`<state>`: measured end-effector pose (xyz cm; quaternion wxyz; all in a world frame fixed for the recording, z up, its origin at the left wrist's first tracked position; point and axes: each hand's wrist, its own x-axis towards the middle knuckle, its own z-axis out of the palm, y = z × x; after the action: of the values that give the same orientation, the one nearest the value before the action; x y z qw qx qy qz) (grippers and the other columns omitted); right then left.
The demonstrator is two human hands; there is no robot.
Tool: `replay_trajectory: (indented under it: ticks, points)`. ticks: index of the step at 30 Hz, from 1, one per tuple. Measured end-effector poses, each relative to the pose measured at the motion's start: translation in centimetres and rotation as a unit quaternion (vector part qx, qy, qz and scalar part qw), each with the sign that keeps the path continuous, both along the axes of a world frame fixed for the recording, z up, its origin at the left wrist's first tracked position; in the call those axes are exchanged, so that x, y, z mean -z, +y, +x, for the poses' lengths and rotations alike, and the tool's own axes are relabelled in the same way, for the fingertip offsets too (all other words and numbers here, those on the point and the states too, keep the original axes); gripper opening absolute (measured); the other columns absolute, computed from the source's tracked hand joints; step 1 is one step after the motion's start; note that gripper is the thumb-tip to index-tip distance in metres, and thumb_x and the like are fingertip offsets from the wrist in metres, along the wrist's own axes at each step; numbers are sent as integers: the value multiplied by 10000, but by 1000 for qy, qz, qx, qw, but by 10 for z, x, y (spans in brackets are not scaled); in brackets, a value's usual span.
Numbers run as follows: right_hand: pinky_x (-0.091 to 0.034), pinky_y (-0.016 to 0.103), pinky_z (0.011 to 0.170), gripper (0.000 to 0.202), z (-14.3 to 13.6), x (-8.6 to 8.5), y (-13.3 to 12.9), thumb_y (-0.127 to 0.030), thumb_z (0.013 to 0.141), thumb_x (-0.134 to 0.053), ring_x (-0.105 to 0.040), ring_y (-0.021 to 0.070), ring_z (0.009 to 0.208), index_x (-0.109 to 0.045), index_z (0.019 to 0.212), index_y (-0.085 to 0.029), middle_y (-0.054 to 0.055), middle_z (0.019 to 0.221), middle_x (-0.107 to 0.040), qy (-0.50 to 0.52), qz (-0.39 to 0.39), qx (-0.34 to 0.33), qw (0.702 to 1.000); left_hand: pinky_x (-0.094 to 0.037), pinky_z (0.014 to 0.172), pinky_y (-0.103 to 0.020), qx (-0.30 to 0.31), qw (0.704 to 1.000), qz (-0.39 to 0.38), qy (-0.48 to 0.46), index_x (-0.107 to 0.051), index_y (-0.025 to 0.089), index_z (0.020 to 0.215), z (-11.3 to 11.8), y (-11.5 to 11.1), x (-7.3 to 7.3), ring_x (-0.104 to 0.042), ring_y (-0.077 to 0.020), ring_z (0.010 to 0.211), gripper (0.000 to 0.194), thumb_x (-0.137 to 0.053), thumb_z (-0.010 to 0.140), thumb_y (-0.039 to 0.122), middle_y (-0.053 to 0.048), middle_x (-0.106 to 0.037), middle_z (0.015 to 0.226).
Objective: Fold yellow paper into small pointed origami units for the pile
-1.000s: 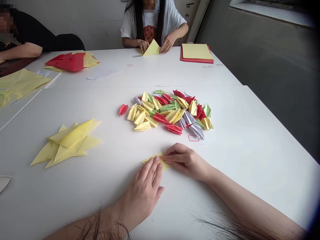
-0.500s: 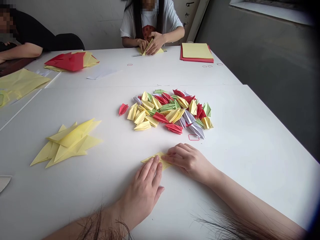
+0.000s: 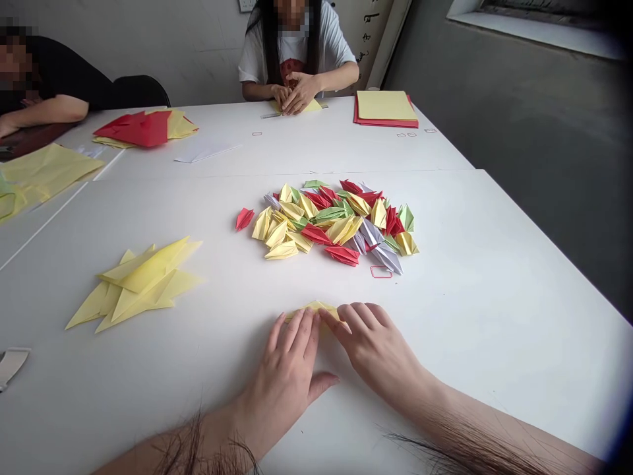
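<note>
The left hand (image 3: 287,369) lies palm down, its fingers laid out long and nearly side by side, the thumb well away from them; it presses rather than clasps. The right hand (image 3: 386,349) is bent over, index fingertip down next to the left fingertips, the other fingers curled. Its thumb is hidden, so whether it pinches anything I cannot tell.

Under both sets of fingertips is the yellow paper (image 3: 316,305), on the table (image 3: 469,343) just in front of the person. Only its far edge and slivers between the fingers show; its full outline and folds are covered.

Beyond the hands is the pile (image 3: 341,231) of small folded pieces, yellow, red, green and pale violet. They overlap, so the lower ones are partly buried and hard to count. One red piece (image 3: 244,219) lies apart, to the left. Nearer on the left is a heap (image 3: 143,284) of pointed yellow shapes, its lower layers mostly covered. A pale object (image 3: 12,365) is cut off by the left edge; I cannot tell what it is.

Farther off, a co-worker (image 3: 301,46) bends over yellow paper mostly hidden by their hands, with part of a ruler (image 3: 270,116) showing beside it. Another person (image 3: 64,72), in black, is cut off at left. Loose hairs (image 3: 192,448) cross the person's forearms, blurred, at the bottom.
</note>
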<state>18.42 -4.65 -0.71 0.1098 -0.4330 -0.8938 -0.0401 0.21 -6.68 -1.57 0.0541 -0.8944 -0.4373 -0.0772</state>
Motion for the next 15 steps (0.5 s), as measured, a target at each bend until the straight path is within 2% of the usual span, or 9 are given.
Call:
replay_trajectory:
  ticks: [3,7,15]
  points:
    - [-384,353,616,358,-11,1,-8,-47,782,-520,-466,242,731,-606,1122,-122,108,821,-573,-10,6,44,999,-331,1070,-418,5,1000,1,-11,-462,60,1334,1,1,0,-431,-264,1280,668,-322,912,558,-129,-506,1374]
    - [-366,360,578,385,-20,1,-13,-27,768,-495,-453,252,708,-589,1128,-125,112,786,-559,-33,6,57,998,-329,1087,-400,10,1000,1,-15,-445,46,1345,1,1,2,-412,-260,1301,676,-342,908,552,-137,-494,1383]
    - [-339,367,588,450,-2,8,-16,-72,800,-519,-465,254,714,-518,1250,-69,115,792,-565,-59,31,81,994,-351,1068,-485,-37,999,5,22,-459,93,1350,2,-5,0,-453,-331,1264,727,-365,860,623,-212,-503,1341]
